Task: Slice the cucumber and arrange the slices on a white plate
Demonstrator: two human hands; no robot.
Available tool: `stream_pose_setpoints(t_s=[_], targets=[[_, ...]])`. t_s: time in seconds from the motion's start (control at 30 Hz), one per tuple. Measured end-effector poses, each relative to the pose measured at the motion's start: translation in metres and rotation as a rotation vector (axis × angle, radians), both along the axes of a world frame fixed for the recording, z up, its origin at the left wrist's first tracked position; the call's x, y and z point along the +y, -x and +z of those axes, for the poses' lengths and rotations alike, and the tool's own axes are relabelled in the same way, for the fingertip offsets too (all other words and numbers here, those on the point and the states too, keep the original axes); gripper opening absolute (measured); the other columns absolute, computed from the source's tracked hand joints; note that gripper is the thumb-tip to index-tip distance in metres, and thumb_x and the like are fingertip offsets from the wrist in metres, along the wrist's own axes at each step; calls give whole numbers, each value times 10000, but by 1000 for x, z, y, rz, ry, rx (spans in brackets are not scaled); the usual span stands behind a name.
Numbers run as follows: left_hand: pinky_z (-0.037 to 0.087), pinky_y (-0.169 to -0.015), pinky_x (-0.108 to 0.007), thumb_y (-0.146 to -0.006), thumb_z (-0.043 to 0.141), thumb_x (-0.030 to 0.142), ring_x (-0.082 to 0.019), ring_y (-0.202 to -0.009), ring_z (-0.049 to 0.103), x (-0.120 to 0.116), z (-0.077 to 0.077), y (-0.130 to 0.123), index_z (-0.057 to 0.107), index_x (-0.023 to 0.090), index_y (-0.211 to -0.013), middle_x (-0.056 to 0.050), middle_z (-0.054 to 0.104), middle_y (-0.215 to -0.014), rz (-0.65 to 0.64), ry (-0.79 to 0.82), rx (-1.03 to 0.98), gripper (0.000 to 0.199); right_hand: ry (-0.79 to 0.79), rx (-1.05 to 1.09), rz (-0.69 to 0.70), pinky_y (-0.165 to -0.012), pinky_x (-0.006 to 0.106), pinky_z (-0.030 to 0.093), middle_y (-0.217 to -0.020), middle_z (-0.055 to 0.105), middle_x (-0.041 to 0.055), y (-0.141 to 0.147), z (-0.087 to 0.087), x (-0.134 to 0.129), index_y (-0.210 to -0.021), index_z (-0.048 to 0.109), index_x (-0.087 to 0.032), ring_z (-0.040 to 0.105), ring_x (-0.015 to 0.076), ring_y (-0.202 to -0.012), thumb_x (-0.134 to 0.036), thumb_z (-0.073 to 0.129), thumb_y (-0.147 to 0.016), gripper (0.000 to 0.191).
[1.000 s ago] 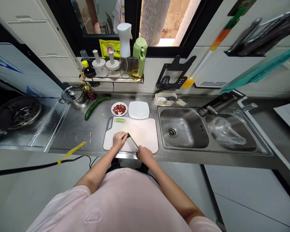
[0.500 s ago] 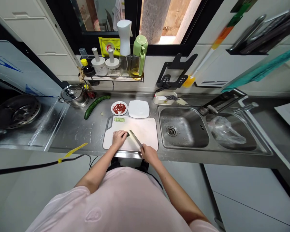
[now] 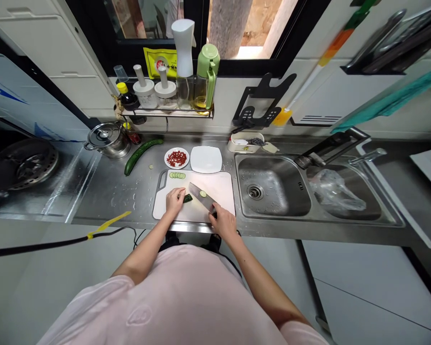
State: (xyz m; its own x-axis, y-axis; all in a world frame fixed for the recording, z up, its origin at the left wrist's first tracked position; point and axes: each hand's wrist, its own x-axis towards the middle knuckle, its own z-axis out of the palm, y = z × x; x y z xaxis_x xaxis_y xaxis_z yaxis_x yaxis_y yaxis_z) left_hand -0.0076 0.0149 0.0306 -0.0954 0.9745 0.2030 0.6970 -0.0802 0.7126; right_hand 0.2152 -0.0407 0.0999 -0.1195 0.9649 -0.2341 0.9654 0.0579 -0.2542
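Note:
My right hand (image 3: 223,221) is wrapped round the handle of a kitchen knife (image 3: 197,192). Its broad blade is tilted to show its flat side, and a pale cucumber slice (image 3: 203,193) clings to it. My left hand (image 3: 175,201) has its fingers drawn together at the left end of a short dark-green cucumber piece (image 3: 187,198). Both hands are over a white cutting board (image 3: 221,184). A row of overlapping cucumber slices (image 3: 177,175) lies near the board's upper left corner.
Behind the board stand a plate of chopped red pieces (image 3: 176,158) and a white plate (image 3: 206,159). A whole cucumber (image 3: 140,155) and a lidded pot (image 3: 107,140) are to the left. On the right is a double sink (image 3: 273,187), with a plastic bag (image 3: 335,191) in its right basin.
The knife has turned from edge-on to showing its flat side, with a slice now on it. More of the cucumber piece shows beside my left fingers. The view has shifted slightly.

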Motion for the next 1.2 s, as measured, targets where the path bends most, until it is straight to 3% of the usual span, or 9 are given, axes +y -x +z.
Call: stream_pose_setpoints(t_s=[0.23, 0.4, 0.5, 0.63, 0.8, 1.03, 1.2], targets=[[423, -929, -333, -905, 426, 378, -183, -1039, 553, 9, 22, -6, 581, 217, -1163, -75, 609, -1116, 67, -90, 11, 342, -48, -80, 35, -779, 284, 350, -991, 645, 71, -2, -5, 3, -1280, 456, -210, 571, 206, -921, -362, 512, -863, 448], [328, -1015, -377, -857, 514, 411, -223, -1150, 471, 12, 52, -24, 598, 277, -1171, -64, 558, -1213, -165, -29, 221, 352, -30, -113, 87, -792, 293, 326, -998, 631, 92, -2, -1, 3, -1311, 433, -194, 544, 220, -927, -374, 508, -874, 478], [255, -1062, -422, -836, 540, 431, -244, -1201, 418, 14, 61, -35, 621, 291, -1143, -65, 534, -1248, -279, 18, 293, 347, 3, -121, 106, -803, 294, 315, -1017, 622, 102, -2, 4, 3, -1332, 416, -200, 528, 223, -951, -364, 499, -883, 485], [222, -1071, -441, -841, 541, 401, -230, -1175, 433, 16, 62, -41, 662, 288, -1028, -52, 565, -1180, -344, 22, 284, 250, 14, -121, 118, -803, 290, 308, -1021, 618, 104, -2, 6, 3, -1323, 425, -199, 522, 220, -948, -367, 491, -890, 469], [307, -1000, -372, -832, 561, 344, -196, -1076, 485, 15, 61, -45, 658, 251, -936, -42, 594, -1072, -350, 14, 216, 169, -4, -123, 127, -782, 288, 309, -993, 622, 94, -5, 1, 2, -1296, 444, -198, 533, 215, -918, -358, 484, -893, 435], [369, -869, -344, -815, 586, 319, -187, -913, 544, 15, 59, -47, 658, 230, -825, -33, 649, -891, -216, 122, 177, 114, 8, -128, 98, -777, 283, 322, -991, 631, 83, -8, -2, 3, -1262, 454, -202, 552, 211, -920, -356, 502, -884, 411], [420, -756, -293, -803, 580, 369, -152, -746, 579, 22, 45, -37, 661, 224, -816, -9, 680, -811, -82, 198, 31, 167, 33, -123, 65, -776, 278, 334, -1017, 632, 82, -13, -4, 4, -1243, 467, -212, 561, 206, -935, -327, 495, -881, 381]])
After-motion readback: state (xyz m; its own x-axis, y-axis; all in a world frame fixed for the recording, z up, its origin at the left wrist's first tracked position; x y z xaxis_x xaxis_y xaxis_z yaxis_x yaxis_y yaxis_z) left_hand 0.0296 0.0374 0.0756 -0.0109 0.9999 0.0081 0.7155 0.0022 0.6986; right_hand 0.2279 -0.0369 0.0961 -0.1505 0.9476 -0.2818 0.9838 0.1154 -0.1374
